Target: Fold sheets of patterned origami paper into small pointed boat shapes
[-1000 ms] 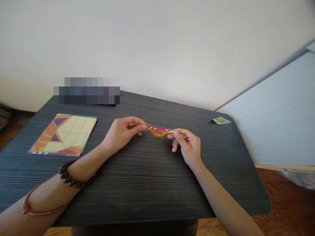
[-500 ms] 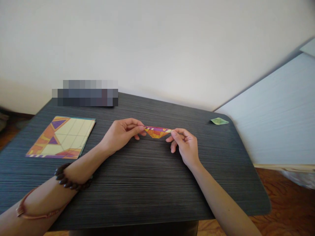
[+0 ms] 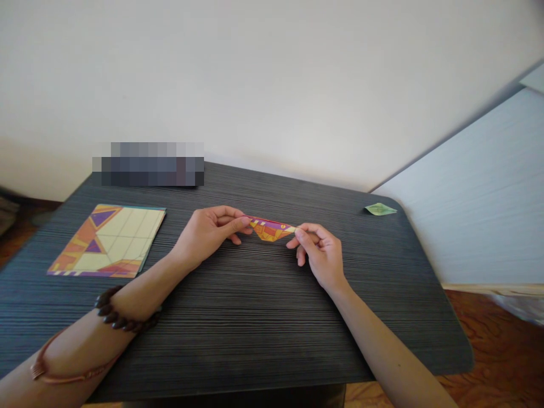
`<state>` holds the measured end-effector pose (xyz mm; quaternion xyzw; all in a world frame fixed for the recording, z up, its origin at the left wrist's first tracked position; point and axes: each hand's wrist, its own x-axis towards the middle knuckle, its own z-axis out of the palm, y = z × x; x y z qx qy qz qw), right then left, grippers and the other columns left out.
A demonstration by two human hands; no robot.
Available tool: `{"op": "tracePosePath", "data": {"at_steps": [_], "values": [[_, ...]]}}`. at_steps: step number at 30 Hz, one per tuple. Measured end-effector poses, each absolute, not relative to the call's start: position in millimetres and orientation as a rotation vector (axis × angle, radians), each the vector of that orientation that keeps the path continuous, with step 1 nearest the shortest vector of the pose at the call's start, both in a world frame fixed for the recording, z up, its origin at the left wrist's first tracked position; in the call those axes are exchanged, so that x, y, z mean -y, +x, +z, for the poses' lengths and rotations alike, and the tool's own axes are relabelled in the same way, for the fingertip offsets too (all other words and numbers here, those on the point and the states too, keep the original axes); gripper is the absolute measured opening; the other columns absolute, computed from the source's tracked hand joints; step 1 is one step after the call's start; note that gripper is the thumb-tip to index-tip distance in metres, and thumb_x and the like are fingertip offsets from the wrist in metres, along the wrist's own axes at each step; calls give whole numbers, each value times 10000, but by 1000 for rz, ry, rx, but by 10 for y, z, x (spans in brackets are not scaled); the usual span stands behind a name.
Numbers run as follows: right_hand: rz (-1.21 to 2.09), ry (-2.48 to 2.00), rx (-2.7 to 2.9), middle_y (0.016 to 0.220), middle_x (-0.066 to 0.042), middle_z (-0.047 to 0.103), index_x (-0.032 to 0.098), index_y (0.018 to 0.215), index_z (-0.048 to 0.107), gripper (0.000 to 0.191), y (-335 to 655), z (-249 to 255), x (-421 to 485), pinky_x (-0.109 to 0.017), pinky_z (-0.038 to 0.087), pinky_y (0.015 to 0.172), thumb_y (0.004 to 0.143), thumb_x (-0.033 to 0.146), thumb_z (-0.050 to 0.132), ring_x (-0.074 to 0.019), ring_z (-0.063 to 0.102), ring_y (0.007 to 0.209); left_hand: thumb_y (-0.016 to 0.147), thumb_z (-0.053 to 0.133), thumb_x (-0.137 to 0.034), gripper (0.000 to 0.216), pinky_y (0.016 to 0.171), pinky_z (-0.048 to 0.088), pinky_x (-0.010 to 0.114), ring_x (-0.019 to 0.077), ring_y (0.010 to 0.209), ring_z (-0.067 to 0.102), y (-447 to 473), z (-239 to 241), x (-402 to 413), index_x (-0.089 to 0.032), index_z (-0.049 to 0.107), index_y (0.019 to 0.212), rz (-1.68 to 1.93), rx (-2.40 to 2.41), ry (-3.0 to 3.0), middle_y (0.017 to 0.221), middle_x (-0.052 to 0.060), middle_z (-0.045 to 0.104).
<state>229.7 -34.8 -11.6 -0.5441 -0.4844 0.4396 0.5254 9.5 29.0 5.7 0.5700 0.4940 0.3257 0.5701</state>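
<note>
A small folded paper piece (image 3: 270, 229), orange, purple and red, hangs just above the dark table (image 3: 263, 323) at its middle. My left hand (image 3: 208, 232) pinches its left tip between thumb and fingers. My right hand (image 3: 321, 252) pinches the right tip, with the other fingers curled. The paper is stretched flat and narrow between the two hands, with a point hanging down in the middle. A bead bracelet and a thin bangle sit on my left forearm.
A stack of patterned square paper sheets (image 3: 108, 241) lies on the table's left side. A small green folded paper (image 3: 380, 209) rests near the far right corner. A pale panel (image 3: 480, 209) stands to the right, and a blurred dark object (image 3: 148, 165) sits at the back edge.
The two hands have drawn slightly closer and the folded paper now shows a deeper downward point in the middle. The hands stay at the same place over the table.
</note>
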Motion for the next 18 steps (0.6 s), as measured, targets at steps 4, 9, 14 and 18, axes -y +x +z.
{"op": "tracePosePath", "data": {"at_steps": [4, 9, 14, 18], "values": [[1043, -1300, 1179, 675, -2, 691, 184, 893, 560, 200, 2289, -109, 352, -194, 380, 366, 834, 373, 586, -61, 493, 359, 747, 660, -449, 350, 590, 491, 227, 114, 585, 617, 88, 40, -289, -133, 653, 898, 768, -1156, 1356, 839, 74, 729], [1036, -1300, 1194, 666, 5, 680, 183, 899, 555, 184, 2287, -109, 347, -188, 368, 370, 848, 358, 572, -55, 488, 363, 750, 662, -432, 329, 604, 494, 226, 121, 622, 628, 82, 19, -293, -140, 646, 900, 769, -1127, 1357, 848, 69, 728], [1024, -1308, 1194, 654, 8, 670, 178, 898, 560, 200, 2284, -114, 341, -191, 367, 366, 847, 371, 567, -55, 479, 361, 762, 654, -413, 305, 608, 477, 220, 105, 602, 598, 76, 15, -291, -140, 643, 899, 780, -1112, 1395, 831, 60, 723], [1026, -1316, 1197, 640, 14, 658, 176, 898, 564, 210, 2285, -111, 344, -191, 365, 362, 843, 379, 568, -56, 479, 364, 762, 651, -421, 310, 608, 473, 225, 107, 598, 593, 77, 24, -281, -140, 643, 892, 779, -1114, 1415, 827, 59, 719]]}}
